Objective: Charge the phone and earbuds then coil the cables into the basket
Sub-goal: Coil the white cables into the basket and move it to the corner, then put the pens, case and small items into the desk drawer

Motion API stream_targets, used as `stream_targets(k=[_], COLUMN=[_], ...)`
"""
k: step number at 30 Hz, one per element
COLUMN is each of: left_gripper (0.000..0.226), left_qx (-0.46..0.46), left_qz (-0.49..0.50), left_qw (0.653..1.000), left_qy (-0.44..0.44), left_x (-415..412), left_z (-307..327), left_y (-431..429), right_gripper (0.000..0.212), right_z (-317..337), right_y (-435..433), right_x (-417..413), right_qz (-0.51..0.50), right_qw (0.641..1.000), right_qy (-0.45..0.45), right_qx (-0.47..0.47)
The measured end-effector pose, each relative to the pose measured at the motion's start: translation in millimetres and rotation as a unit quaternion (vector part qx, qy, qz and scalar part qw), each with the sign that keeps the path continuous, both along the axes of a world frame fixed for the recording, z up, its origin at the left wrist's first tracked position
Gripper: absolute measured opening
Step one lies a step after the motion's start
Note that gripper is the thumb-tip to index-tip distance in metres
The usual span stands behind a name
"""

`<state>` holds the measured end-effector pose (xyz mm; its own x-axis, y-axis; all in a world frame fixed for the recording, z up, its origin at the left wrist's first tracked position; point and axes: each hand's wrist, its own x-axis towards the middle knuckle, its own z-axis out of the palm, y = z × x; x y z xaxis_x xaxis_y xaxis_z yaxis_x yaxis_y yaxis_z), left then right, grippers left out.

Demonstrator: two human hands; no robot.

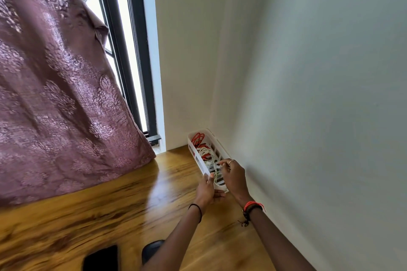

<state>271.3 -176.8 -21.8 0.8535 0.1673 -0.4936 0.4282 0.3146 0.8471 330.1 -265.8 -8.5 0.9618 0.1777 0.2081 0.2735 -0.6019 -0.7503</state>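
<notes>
The slotted basket (194,150) sits in the desk's (92,215) far right corner. The left hand (207,190) grips its near end, and the right hand (234,177) pinches a white cable (206,153) inside. The cable is probably light and floppy, so it is best held across the whole coil.

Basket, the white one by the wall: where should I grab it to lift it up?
Probably the middle of the long left rim of the basket, reaching from the open table side. The wall hugs its right side and its far end sits in the corner. It is long and narrow, so a middle grip should keep the cables level.
</notes>
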Motion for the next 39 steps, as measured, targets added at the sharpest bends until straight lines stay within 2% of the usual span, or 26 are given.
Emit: stream_targets(k=[4, 9, 14, 20, 25, 29, 34, 39], left_gripper=[0.054, 0.054, 0.042, 0.04, 0.029, 0.023, 0.034, 0.032], left_qx=[0.016, 0.094, 0.134, 0.236, 0.193, 0.205, 0.198, 0.183], left_qz=[0.003, -0.005, 0.05, 0.165, 0.249, 0.293, 0.326, 0.383], left_qw=[1.0, 0.996, 0.989, 0.956, 0.947, 0.932, 0.922, 0.902], left_qy=[-0.012, -0.009, -0.042, -0.055, -0.058, -0.066, -0.063, -0.073], left_x=[-1.6, -14.0, -46.9, -94.5, -147.2, -195.5, -257.7, -310.9], left_z=[-1.2, 5.5, 12.3, 15.3, 16.8, 14.3, 10.6, 25.1], left_y=[-2.4, 3.8, 21.6, 51.3, 62.5, 72.6, 93.9, 116.8], right_gripper=[0.021, 0.021, 0.019, 0.019, 0.021, 0.02, 0.016, 0.015], right_z=[3.7, 8.3, 10.4, 14.3, 14.9, 12.4, 13.6, 22.1], right_y=[-3.3, -3.1, 1.7, 14.3, 29.8, 47.9, 74.6, 101.3], right_x=[-5.2, -17.6, -44.4, -95.9, -148.2, -191.1, -241.4, -289.3], right_qz=[0.004, 0.002, 0.018, 0.075, 0.124, 0.153, 0.203, 0.228], right_qw=[1.0, 1.0, 1.0, 0.996, 0.989, 0.984, 0.975, 0.969], right_qy=[0.008, 0.017, 0.02, 0.023, 0.054, 0.057, 0.063, 0.08], right_qx=[0.0, 0.005, 0.011, 0.04, 0.054, 0.071, 0.064, 0.056])
